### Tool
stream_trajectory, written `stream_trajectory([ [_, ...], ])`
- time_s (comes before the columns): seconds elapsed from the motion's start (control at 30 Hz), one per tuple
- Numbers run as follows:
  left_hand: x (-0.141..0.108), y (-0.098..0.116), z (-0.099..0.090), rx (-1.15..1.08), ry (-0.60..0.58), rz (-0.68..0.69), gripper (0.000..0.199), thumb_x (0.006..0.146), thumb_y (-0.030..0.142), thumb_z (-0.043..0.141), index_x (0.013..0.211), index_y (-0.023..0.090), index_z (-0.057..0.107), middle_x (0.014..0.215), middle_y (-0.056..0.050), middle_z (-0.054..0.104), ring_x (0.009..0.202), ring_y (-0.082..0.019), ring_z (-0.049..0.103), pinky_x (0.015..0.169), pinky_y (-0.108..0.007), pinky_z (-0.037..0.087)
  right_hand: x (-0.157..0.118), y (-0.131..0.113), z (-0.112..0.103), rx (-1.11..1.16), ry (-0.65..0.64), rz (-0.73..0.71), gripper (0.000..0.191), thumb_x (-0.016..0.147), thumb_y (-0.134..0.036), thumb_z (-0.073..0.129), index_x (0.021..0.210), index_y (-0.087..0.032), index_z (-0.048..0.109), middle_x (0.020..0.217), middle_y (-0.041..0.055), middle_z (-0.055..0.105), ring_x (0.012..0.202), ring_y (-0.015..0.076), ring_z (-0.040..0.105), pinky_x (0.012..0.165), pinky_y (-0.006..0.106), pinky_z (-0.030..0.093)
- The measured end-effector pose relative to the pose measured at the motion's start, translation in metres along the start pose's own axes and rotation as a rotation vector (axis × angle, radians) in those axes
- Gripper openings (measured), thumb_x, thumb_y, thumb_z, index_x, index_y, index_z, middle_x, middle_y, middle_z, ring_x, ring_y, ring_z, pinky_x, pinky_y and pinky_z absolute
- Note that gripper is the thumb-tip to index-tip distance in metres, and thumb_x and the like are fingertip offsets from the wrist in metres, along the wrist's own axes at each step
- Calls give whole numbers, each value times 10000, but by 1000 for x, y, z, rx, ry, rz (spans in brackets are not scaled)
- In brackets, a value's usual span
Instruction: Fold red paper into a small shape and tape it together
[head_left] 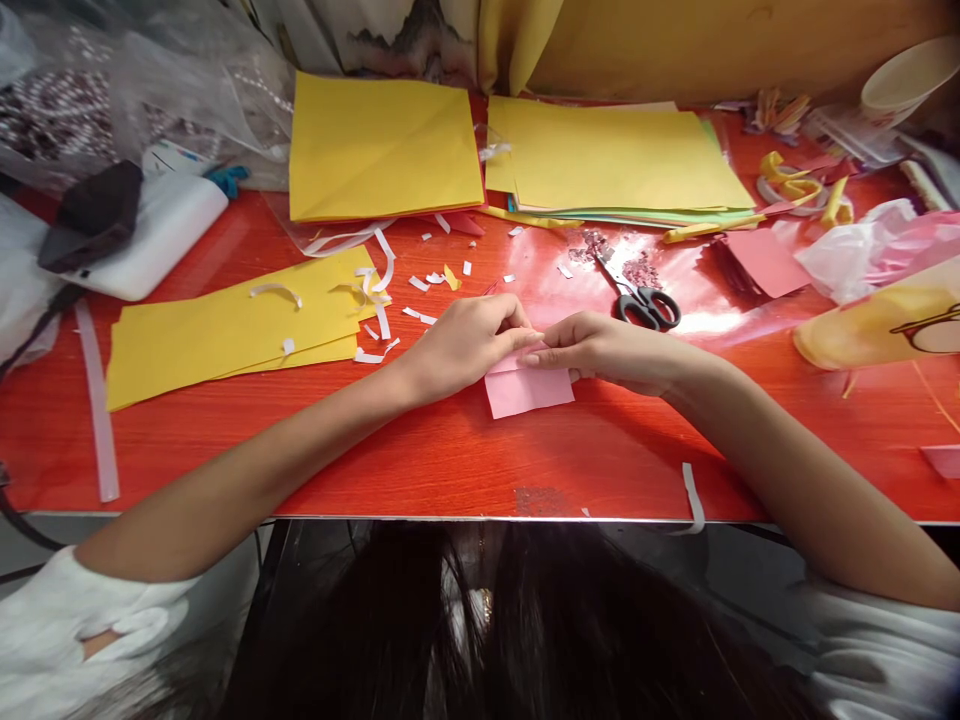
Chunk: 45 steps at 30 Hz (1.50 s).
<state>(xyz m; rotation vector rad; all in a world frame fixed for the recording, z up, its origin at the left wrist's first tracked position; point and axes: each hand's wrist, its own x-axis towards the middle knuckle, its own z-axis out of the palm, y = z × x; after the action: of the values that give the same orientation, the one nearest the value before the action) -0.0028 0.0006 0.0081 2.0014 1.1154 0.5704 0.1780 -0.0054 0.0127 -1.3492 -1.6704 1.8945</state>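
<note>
The pink paper [529, 392] is pinched along its upper part between the nearly closed fingers of the left hand [480, 340] and right hand [600, 350], just above the red desk [420, 450]. Black-handled scissors [646, 305] are seen beyond the right hand, and white paper scraps [431, 280] are scattered near yellow strips [232, 335] on the left.

The place looks like a craft corner, perhaps in a home, though the view cannot settle that; a glossy red tabletop [450, 460] carries stacks of yellow paper [386, 150], black-handled scissors [637, 295] and scattered white scraps [418, 284]. A curtain [517, 40] hangs behind it; plastic bags [187, 90] and a paper cup [909, 82] crowd the edges.
</note>
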Motion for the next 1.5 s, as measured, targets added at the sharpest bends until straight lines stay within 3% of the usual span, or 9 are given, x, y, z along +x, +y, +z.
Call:
stream_trajectory([
  [0.4, 3, -6, 2, -82, -2, -27, 250, 849, 346, 564, 702, 144, 561, 688, -5, 582, 634, -103, 492, 567, -245, 335, 2, 4, -4, 28, -35, -11, 276, 704, -395, 756, 584, -177, 636, 594, 16, 570, 516, 99, 483, 451, 230, 401],
  [0.57, 6, -12, -7, -72, -66, 83, 326, 769, 321, 656, 1042, 173, 555, 963, -43, 622, 847, -142, 571, 700, -246, 431, 5, 4, -6, 257, 81, 16, 218, 765, -369, 711, 688, -169, 675, 729, 67, 647, 612, 130, 592, 520, 235, 513],
  [0.67, 6, -13, -9, 114, 1, 197, 310, 784, 212, 625, 1084, 170, 559, 1066, -61, 620, 919, -151, 571, 788, -264, 430, 6, 4, -9, 316, 44, -30, 251, 804, -422, 660, 786, -173, 684, 807, 80, 671, 720, 155, 644, 628, 262, 566],
  [0.77, 5, -13, -9, 193, 110, 203, 136, 869, 188, 507, 901, 145, 632, 932, -49, 667, 839, -141, 582, 794, -282, 418, 5, 2, -7, 249, -5, -77, 170, 746, -326, 732, 798, -181, 660, 810, 56, 666, 765, 157, 650, 686, 273, 570],
  [0.93, 7, -16, -8, -34, 257, 93, 139, 866, 221, 519, 897, 161, 640, 881, -27, 687, 813, -136, 601, 734, -267, 439, 1, -4, 4, 44, 180, -174, 198, 829, -333, 637, 718, -173, 602, 689, 21, 583, 659, 132, 598, 612, 255, 533],
  [1.07, 8, -20, -6, -159, 310, 77, 143, 856, 225, 527, 956, 179, 618, 915, -24, 671, 851, -138, 605, 743, -261, 465, 1, -2, 9, -131, 264, -311, 210, 842, -382, 615, 918, -189, 591, 800, 23, 612, 707, 146, 599, 598, 253, 502],
  [1.2, 8, -20, -4, -216, 331, 91, 130, 872, 246, 522, 971, 192, 588, 921, -16, 649, 866, -137, 600, 759, -264, 477, 1, 2, 9, -377, 459, -373, 278, 902, -388, 529, 719, -179, 522, 679, 18, 598, 614, 133, 579, 568, 257, 454],
  [1.4, 8, -14, -6, -272, 441, 101, 125, 917, 308, 477, 950, 202, 535, 935, -23, 609, 860, -124, 590, 734, -247, 478, -2, -2, 16, -181, 414, -423, 392, 949, -443, 424, 651, -191, 463, 545, 4, 563, 471, 113, 546, 497, 249, 431],
  [1.5, 5, -13, -6, -288, 384, 108, 141, 918, 337, 472, 989, 218, 499, 838, -14, 579, 736, -105, 568, 643, -236, 466, -3, -5, 5, -227, 590, -469, 382, 948, -402, 441, 619, -212, 401, 521, -18, 468, 471, 105, 481, 473, 246, 364],
])
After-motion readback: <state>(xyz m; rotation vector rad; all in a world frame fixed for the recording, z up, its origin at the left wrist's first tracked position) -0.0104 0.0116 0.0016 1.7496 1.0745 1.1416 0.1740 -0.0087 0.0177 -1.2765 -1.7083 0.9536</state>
